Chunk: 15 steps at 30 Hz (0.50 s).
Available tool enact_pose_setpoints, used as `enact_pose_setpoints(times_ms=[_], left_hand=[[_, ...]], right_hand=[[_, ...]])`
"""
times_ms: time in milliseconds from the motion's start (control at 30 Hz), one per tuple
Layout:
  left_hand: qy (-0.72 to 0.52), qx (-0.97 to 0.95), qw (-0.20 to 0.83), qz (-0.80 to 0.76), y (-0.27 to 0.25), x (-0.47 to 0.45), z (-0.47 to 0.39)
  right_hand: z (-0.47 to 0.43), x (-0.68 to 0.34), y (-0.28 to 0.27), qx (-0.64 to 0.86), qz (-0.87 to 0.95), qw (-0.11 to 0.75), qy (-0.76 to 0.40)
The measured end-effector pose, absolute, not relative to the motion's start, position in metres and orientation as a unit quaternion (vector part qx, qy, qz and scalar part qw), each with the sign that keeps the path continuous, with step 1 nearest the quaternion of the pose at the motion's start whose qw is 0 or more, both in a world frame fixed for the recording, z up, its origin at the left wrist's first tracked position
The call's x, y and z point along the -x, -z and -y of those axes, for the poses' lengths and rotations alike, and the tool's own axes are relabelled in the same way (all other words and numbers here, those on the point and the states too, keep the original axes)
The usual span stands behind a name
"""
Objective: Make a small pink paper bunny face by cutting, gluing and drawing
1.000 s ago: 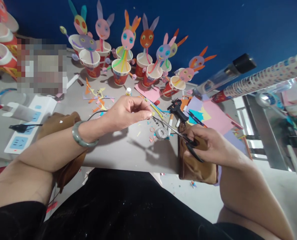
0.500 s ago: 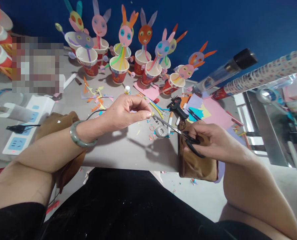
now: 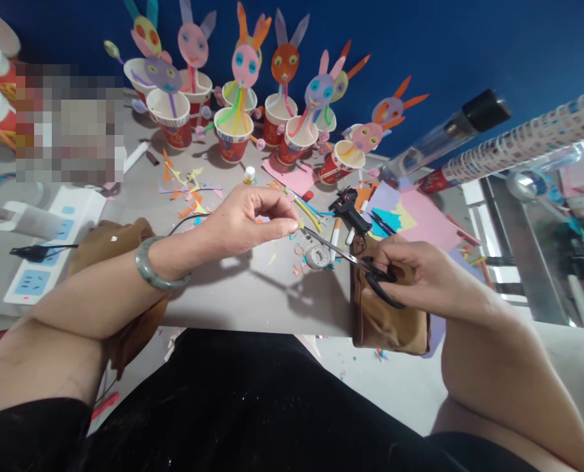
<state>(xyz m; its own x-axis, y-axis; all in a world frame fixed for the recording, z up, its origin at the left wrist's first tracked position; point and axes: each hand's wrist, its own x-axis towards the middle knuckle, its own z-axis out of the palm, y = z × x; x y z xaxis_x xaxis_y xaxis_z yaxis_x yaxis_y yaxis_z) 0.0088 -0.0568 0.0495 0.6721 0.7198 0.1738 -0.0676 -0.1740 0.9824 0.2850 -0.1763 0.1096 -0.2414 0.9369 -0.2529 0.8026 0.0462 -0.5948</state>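
My left hand (image 3: 257,219) pinches a tiny yellow piece (image 3: 300,225) between thumb and fingertips; most of it is hidden, and it looks like paper. In my right hand (image 3: 412,272) is a pair of scissors (image 3: 343,254) with black handles, fingers through the loops. Its blades point left, and their tips meet the yellow piece at my left fingertips. Below the blades a roll of tape (image 3: 316,256) lies on the grey table (image 3: 252,301). Just behind them are yellow strips (image 3: 310,215) and a black glue gun (image 3: 349,208).
Several paper cups with rabbit heads (image 3: 233,134) line the back by the blue wall. Paper scraps (image 3: 188,190) and coloured sheets (image 3: 432,219) lie about. A power strip (image 3: 50,246) is at left, a brown padded bag (image 3: 390,321) under my right hand, stacked cups (image 3: 522,141) at right.
Both hands stay almost in place, with the scissor tips still at the yellow piece. The view has shifted very slightly.
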Motion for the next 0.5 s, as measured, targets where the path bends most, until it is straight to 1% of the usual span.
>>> enact_pose_setpoints(times_ms=[500], left_hand=[[-0.316,-0.707,0.587,-0.237,-0.0523,-0.0084,0.057]], right_hand=[[0.1731,-0.2837,-0.1145,0.595,0.72,0.096,-0.344]])
